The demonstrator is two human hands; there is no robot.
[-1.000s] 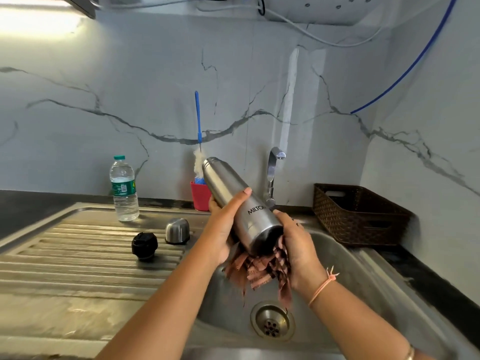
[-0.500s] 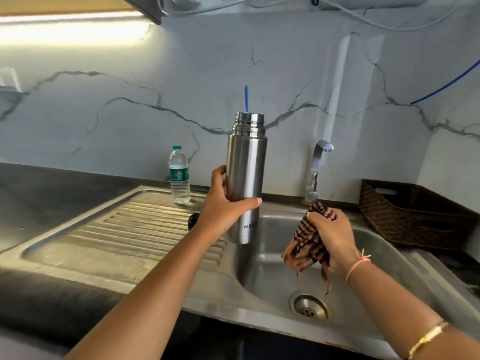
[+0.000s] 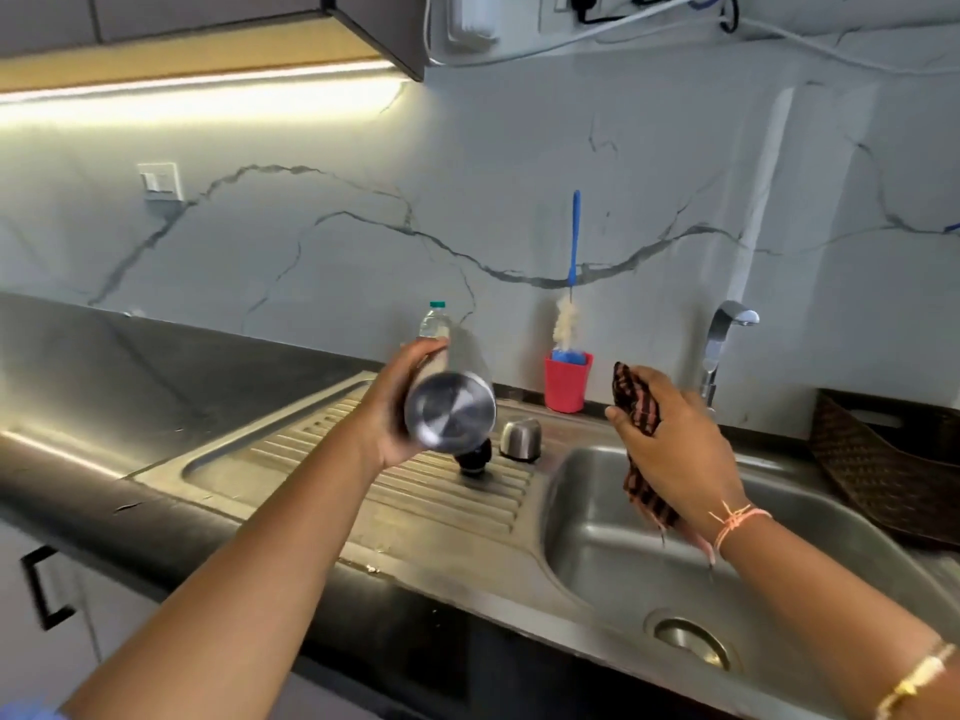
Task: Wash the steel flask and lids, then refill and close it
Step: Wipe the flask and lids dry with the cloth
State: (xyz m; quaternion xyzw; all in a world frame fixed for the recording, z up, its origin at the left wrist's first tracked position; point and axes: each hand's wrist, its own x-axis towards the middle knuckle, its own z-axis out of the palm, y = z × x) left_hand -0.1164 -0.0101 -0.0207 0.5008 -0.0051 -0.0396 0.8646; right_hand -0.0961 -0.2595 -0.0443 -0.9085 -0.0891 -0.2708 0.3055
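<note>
A: Left of the sink basin (image 3: 779, 537), above the ribbed drainboard (image 3: 322, 459): flask?
B: Steel flask (image 3: 451, 410), in the air, base turned to the camera. The mouth end points away and is blurred. Left hand (image 3: 395, 407) grasps it, fingers curled round the body.
A: Right hand?
B: Right hand (image 3: 675, 449) over the basin's back-left rim, clenched round a brown checked cloth (image 3: 638, 402). The cloth's tail hangs down into the basin.
A: Lids?
B: Both left of the basin, on the drainboard. Black lid (image 3: 475, 459) sits just below the flask base, partly hidden by it. Steel cap (image 3: 520, 439) just beside it, nearer the basin, dome up.
A: Behind the basin?
B: Tap (image 3: 719, 345) at its back edge. Red cup (image 3: 566, 384) back-left of the basin, blue-handled brush (image 3: 573, 241) standing in it. Plastic water bottle (image 3: 435, 322) further left, mostly hidden behind the flask. Woven basket (image 3: 883, 475) right of the basin, on the dark counter (image 3: 130, 366).
</note>
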